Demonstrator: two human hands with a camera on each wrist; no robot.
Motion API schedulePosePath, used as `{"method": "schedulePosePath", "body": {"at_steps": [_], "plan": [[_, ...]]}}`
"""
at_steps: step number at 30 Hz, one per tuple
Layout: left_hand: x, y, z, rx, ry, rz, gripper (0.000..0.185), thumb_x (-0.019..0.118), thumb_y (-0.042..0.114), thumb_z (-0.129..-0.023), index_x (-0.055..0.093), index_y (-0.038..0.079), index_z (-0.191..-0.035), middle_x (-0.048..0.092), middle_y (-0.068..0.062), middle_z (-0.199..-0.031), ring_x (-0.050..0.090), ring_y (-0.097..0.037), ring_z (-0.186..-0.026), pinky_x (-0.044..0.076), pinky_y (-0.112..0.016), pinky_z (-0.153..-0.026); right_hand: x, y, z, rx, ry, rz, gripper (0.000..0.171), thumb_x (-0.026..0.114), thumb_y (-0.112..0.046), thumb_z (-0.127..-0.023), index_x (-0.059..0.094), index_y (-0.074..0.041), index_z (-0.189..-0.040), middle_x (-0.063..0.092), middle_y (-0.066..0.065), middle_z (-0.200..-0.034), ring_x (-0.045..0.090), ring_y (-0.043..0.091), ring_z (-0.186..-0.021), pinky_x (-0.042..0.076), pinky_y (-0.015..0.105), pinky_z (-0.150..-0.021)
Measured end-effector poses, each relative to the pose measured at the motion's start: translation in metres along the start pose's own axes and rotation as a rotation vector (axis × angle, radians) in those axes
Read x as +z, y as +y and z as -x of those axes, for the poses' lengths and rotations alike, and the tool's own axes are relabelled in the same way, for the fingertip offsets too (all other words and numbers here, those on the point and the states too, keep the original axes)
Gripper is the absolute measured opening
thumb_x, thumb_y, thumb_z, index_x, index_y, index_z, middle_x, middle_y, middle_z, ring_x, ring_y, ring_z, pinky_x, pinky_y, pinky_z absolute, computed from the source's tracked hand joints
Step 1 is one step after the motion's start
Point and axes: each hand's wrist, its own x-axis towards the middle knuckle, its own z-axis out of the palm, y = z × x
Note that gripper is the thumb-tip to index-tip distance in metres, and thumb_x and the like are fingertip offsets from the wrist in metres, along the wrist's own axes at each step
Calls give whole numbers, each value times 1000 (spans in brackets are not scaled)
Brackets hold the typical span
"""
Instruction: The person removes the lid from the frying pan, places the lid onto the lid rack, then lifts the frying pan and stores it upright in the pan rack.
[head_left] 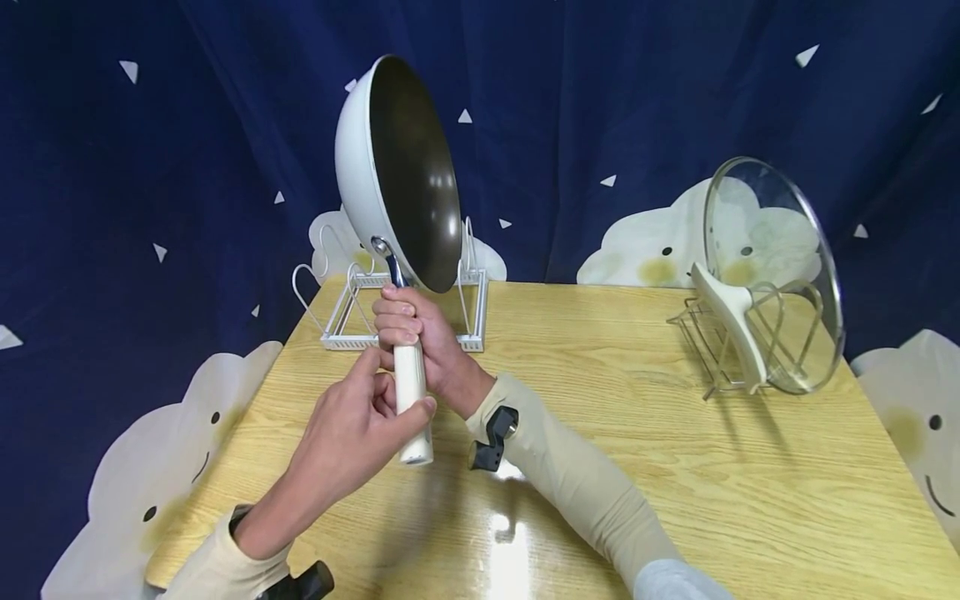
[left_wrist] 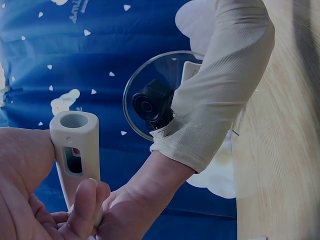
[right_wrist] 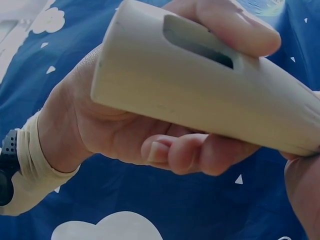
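Head view: pan (head_left: 397, 171) upright at 12 o'clock above rack (head_left: 405, 312); right hand (head_left: 420, 337) grip wrapped round handle (head_left: 411, 392), left hand (head_left: 352, 433) pinching its end. Best kept steady, lowered slowly.

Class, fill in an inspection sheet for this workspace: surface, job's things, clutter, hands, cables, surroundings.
Surface: wooden table, glossy glare near the front.
Job's things: white pan held up on edge above the white wire rack.
Clutter: glass lid upright in a metal rack.
Hands: right hand grips the pan handle; left hand pinches its lower end.
Cables: nothing seen.
Surroundings: blue cloud-print curtain.
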Motion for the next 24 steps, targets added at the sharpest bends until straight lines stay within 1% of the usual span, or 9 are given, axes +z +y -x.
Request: {"method": "schedulePosePath", "body": {"at_steps": [7,13,20,24], "plan": [[3,-2,0,0,-2,-8,34,76,26,-85,53,12,-107,58,7,-68,54,-8,-57,44,-27,-50,-3,-1,3,3,2,-2,45,20,-19,-112,44,-12,-74,46,-6,-57,43,4,-42,40,17,-39],[6,-3,0,-4,3,-9,34,77,26,-85,53,12,-104,58,7,-68,54,-9,-57,44,-27,-50,-5,-1,4,3,10,-3,43,20,-18,-112,44,-12,-76,46,-6,-58,44,4,-42,40,17,-39],[10,-5,-1,9,6,2,36,77,25,-84,54,12,-109,58,7,-68,54,-9,-57,44,-27,-50,-8,-3,7,-5,13,-7,43,21,-18,-112,44,-12,-76,46,-5,-58,44,4,-42,40,16,-39],[12,-6,-1,10,7,0,37,78,24,-84,54,11,-109,59,7,-68,54,-9,-57,45,-27,-50,-9,-4,8,-7,13,-10,43,21,-17,-111,45,-12,-77,46,-5,-58,44,4,-42,40,17,-39]]}}
